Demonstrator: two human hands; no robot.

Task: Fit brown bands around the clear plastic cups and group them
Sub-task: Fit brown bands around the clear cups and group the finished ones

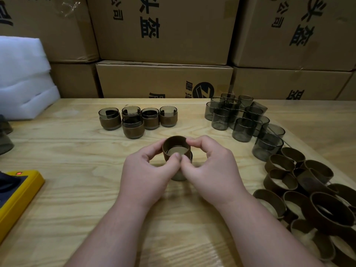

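Brown band (176, 146) and clear cup (179, 175) sit together at the middle of the wooden desk (77, 170), seen from the head camera looking down. The band rides high on the cup, only partly pushed down, so the fitting step appears to be under way. The left hand (148, 170) and right hand (210, 166) both curl around the band, thumbs meeting at its near edge, forefingers hooked over the far rim. Beyond them stand five banded cups (138, 119), grouped close. To the right are bare cups (240, 116) in a cluster, and nearer, a heap of loose bands (308, 193). Next, the band likely needs an even press downward, then the cup joins the finished group.
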